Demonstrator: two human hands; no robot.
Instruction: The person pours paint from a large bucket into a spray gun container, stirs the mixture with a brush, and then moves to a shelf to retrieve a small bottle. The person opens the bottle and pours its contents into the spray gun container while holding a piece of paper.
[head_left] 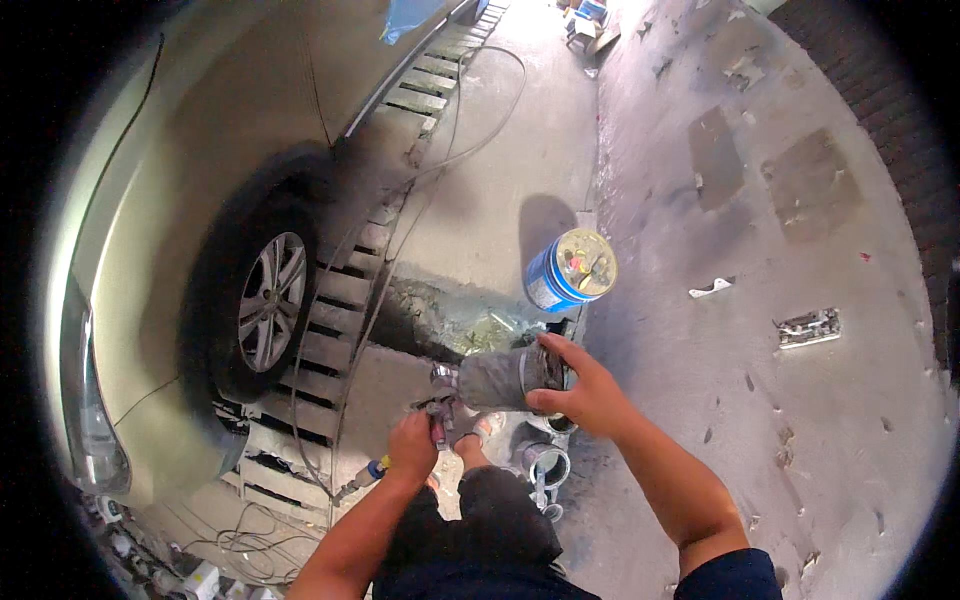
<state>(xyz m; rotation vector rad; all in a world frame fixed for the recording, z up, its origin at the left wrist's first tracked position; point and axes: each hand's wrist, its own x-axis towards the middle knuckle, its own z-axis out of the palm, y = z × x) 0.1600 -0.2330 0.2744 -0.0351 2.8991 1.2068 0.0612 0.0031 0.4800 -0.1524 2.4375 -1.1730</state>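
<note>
My left hand is closed around the handle of a spray gun, low in front of my legs. A hose with a yellow and blue fitting runs up to that hand. The gun's small shiny cup points upward. Beside it, a grey, paint-stained can is tipped on its side, one end close to the cup. My right hand grips the can's other end, thumb and fingers on opposite sides. Whether anything flows from can to cup cannot be made out.
A light-coloured car with a black wheel stands on the left, beside a slatted floor drain. A blue bucket stands ahead, near a patched wall. Smaller tins sit by my feet. A thin hose loops across the floor.
</note>
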